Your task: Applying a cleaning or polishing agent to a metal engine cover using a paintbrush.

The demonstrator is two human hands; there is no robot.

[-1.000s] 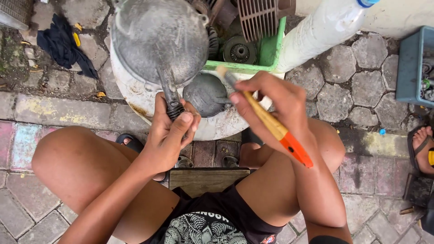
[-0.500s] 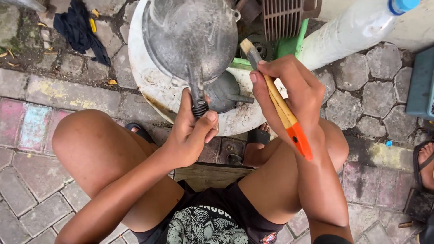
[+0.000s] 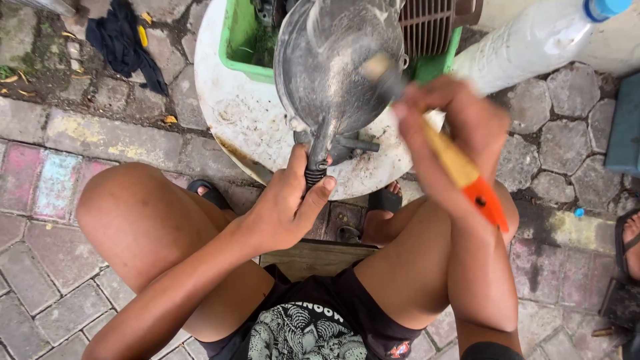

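Observation:
A grey metal engine cover (image 3: 337,67), rounded and dirty, stands tilted on a white round basin (image 3: 247,127). My left hand (image 3: 290,203) grips the cover's narrow lower end, where a ribbed stub sticks out. My right hand (image 3: 460,130) holds a paintbrush (image 3: 453,160) with a wooden shaft and an orange handle end. The brush's bristle tip rests against the right side of the cover. I sit on a low wooden stool (image 3: 317,257) with my bare knees on either side.
A green plastic tray (image 3: 243,47) with a finned dark engine part (image 3: 430,23) sits on the basin. A clear plastic bottle (image 3: 533,43) with a blue cap lies at the right. A dark rag (image 3: 123,40) lies on the paving. Another person's foot (image 3: 630,243) shows at the right edge.
The view has shifted, so the cover and basin now sit more central. My right hand has brought the brush tip up onto the cover's right side. My left hand keeps its grip.

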